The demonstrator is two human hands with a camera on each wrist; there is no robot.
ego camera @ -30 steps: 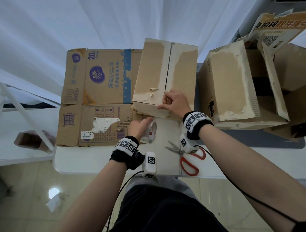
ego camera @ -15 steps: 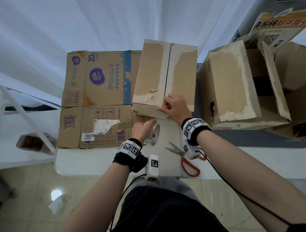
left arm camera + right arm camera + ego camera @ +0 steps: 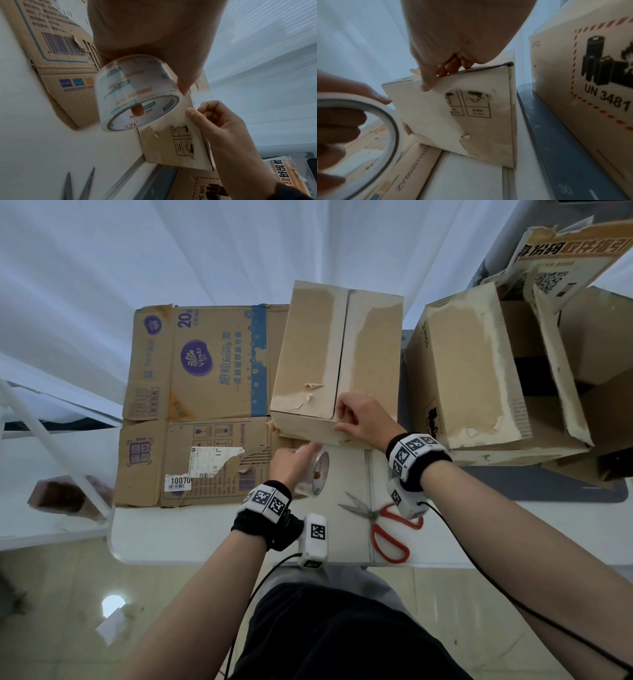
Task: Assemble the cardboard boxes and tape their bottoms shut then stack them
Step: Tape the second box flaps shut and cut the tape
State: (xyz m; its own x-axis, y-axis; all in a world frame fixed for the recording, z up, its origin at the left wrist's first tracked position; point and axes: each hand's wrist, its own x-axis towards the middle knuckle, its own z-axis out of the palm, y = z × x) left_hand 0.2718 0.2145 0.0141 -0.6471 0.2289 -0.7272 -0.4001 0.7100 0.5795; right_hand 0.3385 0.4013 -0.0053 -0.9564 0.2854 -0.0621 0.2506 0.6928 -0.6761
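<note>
Cardboard box (image 3: 337,357) upside down on the white table (image 3: 191,537), flaps closed along a centre seam, partly over a flattened box (image 3: 202,405). Right hand (image 3: 363,419) at the near edge by the seam, fingers curled, thumb pressed on the front face. Left hand (image 3: 291,463) gripping a clear tape roll (image 3: 135,93) just below that edge, fingers through the core. Red-handled scissors (image 3: 383,523) near, on the table. More boxes (image 3: 479,371) stacked to the right.

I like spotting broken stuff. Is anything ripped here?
Yes. The cardboard box by the right hand has its brown top layer peeled off in pale patches, with torn curls near the front edge.
</note>
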